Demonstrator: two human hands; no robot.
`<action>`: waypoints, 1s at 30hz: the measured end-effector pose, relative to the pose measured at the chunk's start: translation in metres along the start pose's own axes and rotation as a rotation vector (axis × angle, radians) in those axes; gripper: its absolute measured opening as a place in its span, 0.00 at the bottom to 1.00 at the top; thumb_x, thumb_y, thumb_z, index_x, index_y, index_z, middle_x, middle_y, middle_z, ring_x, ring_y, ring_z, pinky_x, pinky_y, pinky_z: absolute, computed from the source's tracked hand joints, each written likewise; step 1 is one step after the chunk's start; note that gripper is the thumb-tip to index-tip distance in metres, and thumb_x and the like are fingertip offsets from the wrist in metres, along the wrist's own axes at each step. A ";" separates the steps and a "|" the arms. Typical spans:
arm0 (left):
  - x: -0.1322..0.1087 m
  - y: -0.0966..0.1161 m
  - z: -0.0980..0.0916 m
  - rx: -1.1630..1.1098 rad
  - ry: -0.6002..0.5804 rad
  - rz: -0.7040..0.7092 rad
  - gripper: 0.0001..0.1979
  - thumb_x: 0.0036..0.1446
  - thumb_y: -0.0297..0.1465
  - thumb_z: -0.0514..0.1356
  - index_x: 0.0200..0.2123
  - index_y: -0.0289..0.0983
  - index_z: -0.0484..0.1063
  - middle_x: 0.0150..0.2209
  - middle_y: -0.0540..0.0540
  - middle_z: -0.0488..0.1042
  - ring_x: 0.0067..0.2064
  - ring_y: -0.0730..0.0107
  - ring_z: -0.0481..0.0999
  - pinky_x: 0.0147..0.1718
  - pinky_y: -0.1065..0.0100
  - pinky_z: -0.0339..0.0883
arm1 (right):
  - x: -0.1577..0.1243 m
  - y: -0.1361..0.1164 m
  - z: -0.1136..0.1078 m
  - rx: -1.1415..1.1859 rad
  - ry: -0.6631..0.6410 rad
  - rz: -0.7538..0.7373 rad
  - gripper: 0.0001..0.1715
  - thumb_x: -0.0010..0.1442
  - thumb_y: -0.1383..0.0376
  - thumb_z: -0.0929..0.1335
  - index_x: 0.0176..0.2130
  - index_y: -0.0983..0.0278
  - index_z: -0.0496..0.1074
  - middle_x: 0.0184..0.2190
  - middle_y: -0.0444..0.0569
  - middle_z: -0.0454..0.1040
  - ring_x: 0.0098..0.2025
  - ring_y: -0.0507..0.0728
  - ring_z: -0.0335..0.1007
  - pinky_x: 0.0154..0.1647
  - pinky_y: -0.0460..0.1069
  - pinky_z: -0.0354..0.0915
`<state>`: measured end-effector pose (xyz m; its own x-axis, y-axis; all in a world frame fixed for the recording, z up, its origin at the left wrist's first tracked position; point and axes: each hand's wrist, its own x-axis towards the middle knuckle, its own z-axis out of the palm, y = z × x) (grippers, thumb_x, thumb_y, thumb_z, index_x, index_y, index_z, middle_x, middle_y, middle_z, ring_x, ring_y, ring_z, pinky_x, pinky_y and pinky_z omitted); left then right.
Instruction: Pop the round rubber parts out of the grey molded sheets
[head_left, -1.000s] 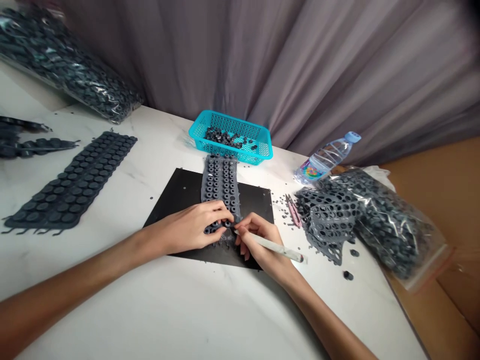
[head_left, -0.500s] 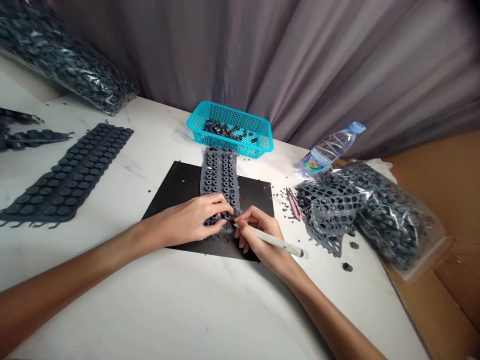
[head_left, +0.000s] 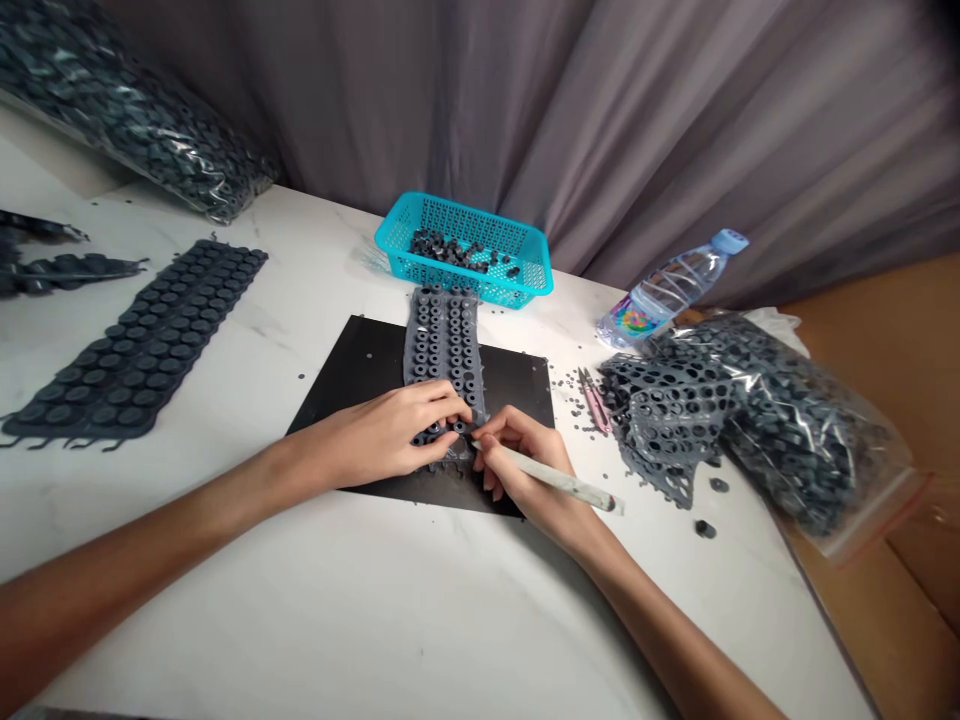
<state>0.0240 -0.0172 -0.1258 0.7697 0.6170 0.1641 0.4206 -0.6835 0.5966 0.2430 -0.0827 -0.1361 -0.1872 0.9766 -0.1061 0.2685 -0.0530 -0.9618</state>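
Observation:
A dark rubber sheet with rows of round ringed parts (head_left: 445, 340) lies on a black mat (head_left: 367, 365). My left hand (head_left: 409, 425) rests over its near end, thumb and fingers closed on the edge of the sheet. Close by on the right, my right hand (head_left: 525, 460) grips a pale pen-like tool (head_left: 574, 487) like a pencil. The tool's tip touches the near right part of the sheet, between the two hands. What lies right under the fingertips is partly hidden.
Behind the mat stands a blue basket (head_left: 465, 250) with small dark parts. To the right are pink snips (head_left: 595, 400), a bottle (head_left: 671, 290), perforated sheets (head_left: 667, 425) and a filled bag (head_left: 795, 430). Another knobbed sheet (head_left: 142, 345) and a big bag (head_left: 150, 120) are left.
The view has shifted slightly, so objects on the right appear a little farther right. Both hands keep nearly the same hold and place on the sheet.

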 end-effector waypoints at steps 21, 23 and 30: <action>0.005 0.004 0.003 -0.176 0.040 -0.148 0.10 0.72 0.35 0.53 0.42 0.40 0.74 0.42 0.50 0.73 0.40 0.71 0.74 0.41 0.69 0.65 | -0.005 -0.005 0.006 0.021 0.105 -0.017 0.08 0.67 0.61 0.65 0.39 0.63 0.71 0.25 0.42 0.72 0.21 0.50 0.67 0.20 0.43 0.64; 0.003 0.003 0.000 -0.181 -0.006 -0.137 0.11 0.72 0.36 0.53 0.45 0.41 0.74 0.44 0.50 0.73 0.41 0.71 0.74 0.42 0.69 0.65 | -0.004 -0.002 0.004 0.127 0.122 -0.032 0.09 0.67 0.60 0.66 0.40 0.63 0.71 0.25 0.42 0.73 0.20 0.50 0.67 0.18 0.44 0.65; -0.003 0.005 -0.003 -0.130 -0.072 -0.096 0.14 0.73 0.36 0.51 0.54 0.43 0.73 0.53 0.47 0.71 0.49 0.68 0.76 0.50 0.67 0.65 | -0.002 0.004 -0.002 0.158 0.030 -0.003 0.03 0.65 0.64 0.67 0.39 0.63 0.71 0.26 0.42 0.74 0.21 0.49 0.68 0.19 0.43 0.66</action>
<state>0.0222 -0.0218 -0.1210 0.7634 0.6442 0.0481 0.4316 -0.5640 0.7040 0.2461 -0.0844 -0.1398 -0.1589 0.9825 -0.0975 0.1157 -0.0796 -0.9901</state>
